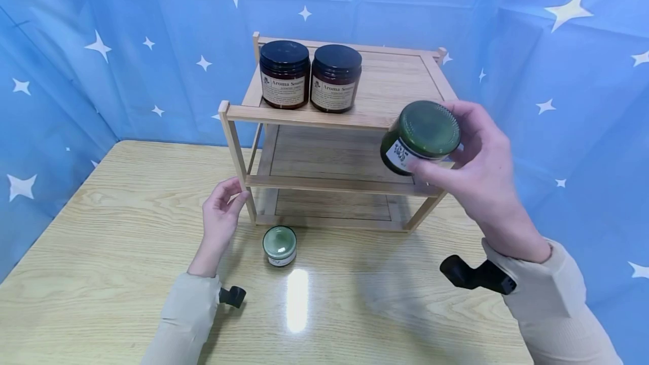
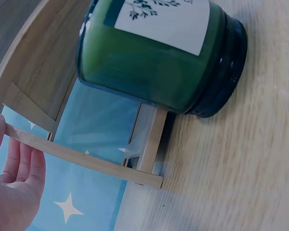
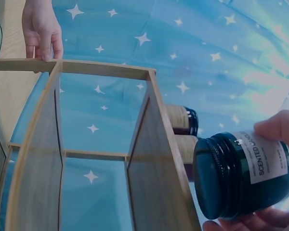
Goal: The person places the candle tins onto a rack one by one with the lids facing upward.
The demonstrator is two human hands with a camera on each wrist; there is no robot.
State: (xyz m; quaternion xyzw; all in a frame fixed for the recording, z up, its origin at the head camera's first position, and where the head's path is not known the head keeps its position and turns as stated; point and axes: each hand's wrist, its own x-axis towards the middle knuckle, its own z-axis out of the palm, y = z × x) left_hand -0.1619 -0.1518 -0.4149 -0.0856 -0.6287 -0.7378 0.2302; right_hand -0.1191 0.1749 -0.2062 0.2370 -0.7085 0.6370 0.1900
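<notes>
One green jar point(image 1: 418, 131) is in the right hand point(image 1: 481, 162), near the front right of the wooden shelf's point(image 1: 392, 75) top board, base up and lid point(image 3: 209, 180) down. Thumb lies over the label, fingers round the far side. Gap between lid and board: cannot tell.

Left hand point(image 1: 222, 207) pinches the shelf's left front post, thumb and fingers on opposite sides. Judged useful as a brace; the frame looks light.

Handling notes (judgement): smooth glass, so hold the side grip firm; jar looks a little tilted, so level the lid face to the board before any contact. Fingertips under the rim could be trapped. Go slowly.

In the way: left brown jar point(image 1: 285, 78) and right brown jar point(image 1: 336, 80), side by side, lids up, on the shelf's top left; front rail point(image 1: 314, 117) along the shelf's near edge. Right hand and jar hide the shelf's front right corner from the head view.

Also: second green jar point(image 1: 280, 245), lid down, on the table point(image 1: 127, 230) before the shelf's left front; starry blue curtain point(image 1: 172, 32) behind the shelf.
</notes>
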